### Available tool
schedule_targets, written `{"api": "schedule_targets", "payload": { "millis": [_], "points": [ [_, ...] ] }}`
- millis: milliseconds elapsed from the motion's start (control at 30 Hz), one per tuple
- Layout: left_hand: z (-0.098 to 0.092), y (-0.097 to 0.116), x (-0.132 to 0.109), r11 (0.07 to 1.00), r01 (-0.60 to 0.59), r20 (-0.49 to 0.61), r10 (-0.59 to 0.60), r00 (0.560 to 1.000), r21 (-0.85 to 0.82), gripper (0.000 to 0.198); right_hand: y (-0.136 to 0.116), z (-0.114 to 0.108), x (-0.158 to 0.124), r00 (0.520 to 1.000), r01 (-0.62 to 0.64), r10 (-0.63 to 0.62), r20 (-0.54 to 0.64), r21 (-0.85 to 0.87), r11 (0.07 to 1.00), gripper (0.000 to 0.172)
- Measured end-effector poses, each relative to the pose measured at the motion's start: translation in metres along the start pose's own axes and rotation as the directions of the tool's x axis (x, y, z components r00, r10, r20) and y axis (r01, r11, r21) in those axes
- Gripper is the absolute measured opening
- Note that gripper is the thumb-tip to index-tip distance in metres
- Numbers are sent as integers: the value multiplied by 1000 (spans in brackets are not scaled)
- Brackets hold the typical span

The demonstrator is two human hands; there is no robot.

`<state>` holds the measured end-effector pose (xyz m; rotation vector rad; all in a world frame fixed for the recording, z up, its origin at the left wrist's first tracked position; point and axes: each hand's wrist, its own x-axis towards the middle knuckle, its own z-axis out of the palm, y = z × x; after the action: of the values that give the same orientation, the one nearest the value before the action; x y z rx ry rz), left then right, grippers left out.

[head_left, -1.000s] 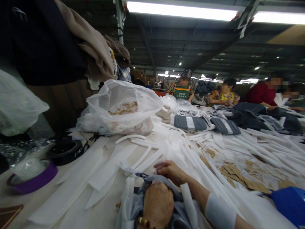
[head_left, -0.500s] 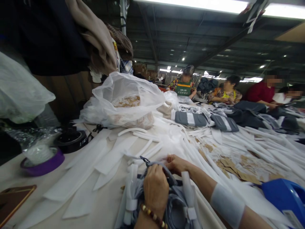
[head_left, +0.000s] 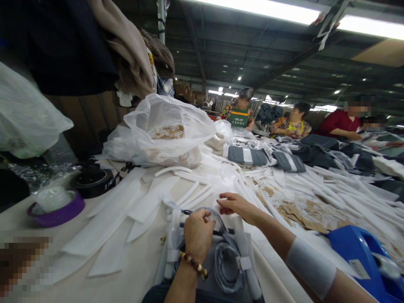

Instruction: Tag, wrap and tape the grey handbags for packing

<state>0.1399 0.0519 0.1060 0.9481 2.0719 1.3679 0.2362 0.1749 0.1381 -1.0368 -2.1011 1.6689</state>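
A dark grey bag (head_left: 208,269) lies in front of me, with white foam-wrapped handles (head_left: 249,269) along its sides. On it rests a coiled grey strap (head_left: 229,269) in clear plastic. My left hand (head_left: 198,233), with a beaded bracelet on its wrist, is over the bag's far part, its fingers curled in a pinch. A grey strap (head_left: 221,221) loops just beyond these fingers; whether they grip it is hidden. My right hand (head_left: 235,206) hovers just past the loop, fingers stretched out and apart, holding nothing.
White foam strips (head_left: 107,219) lie to the left, near a purple tape roll (head_left: 57,210) and a black tape roll (head_left: 91,183). Ahead sits a big plastic bag (head_left: 164,139). A blue jug (head_left: 360,256) stands at right. Several people are across the table (head_left: 142,252).
My right hand has come off the grey strap and opened. My left hand has shifted slightly left and up. More of the bag's front and the coiled strap shows.
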Motion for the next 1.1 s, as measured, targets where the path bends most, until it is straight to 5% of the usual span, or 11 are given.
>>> {"api": "schedule_targets", "payload": {
  "millis": [167,300,467,533,600,667,733,833,900,1000,1100],
  "points": [
    [-9,-1,0,866,48,79,-10,997,-497,27,-17,2,-38,917,177,-254,-308,-257,950,28],
    [-21,6,0,701,60,106,22,994,-711,48,-14,20,-64,912,173,-317,-261,-457,873,26],
    [-37,11,-10,407,22,122,223,967,-913,45,-19,34,-71,962,140,-242,-127,-531,836,63],
    [-43,7,-15,349,81,221,383,897,-933,48,-24,40,-76,955,239,-289,-66,-405,883,58],
    [-49,-1,-17,309,163,316,553,771,-937,53,-24,52,-87,927,356,-375,-18,-277,893,35],
    [-53,-8,-16,262,178,308,640,704,-949,56,-14,67,-102,899,414,-438,-12,-302,859,12],
    [-55,-11,-12,194,122,219,631,744,-973,55,7,86,-119,835,468,-548,-39,-472,747,10],
    [-56,-9,-6,138,46,113,532,839,-989,49,44,113,-139,540,647,-840,58,-667,370,17],
    [-55,-7,-1,140,32,92,448,889,-990,46,64,127,-147,404,683,-902,154,-707,185,18],
    [-49,-3,5,187,-5,58,330,942,-982,44,79,138,-154,348,650,-916,198,-755,84,16],
    [-42,3,5,274,-45,38,290,956,-961,43,82,140,-160,374,631,-901,222,-772,72,19]
  ]
}}
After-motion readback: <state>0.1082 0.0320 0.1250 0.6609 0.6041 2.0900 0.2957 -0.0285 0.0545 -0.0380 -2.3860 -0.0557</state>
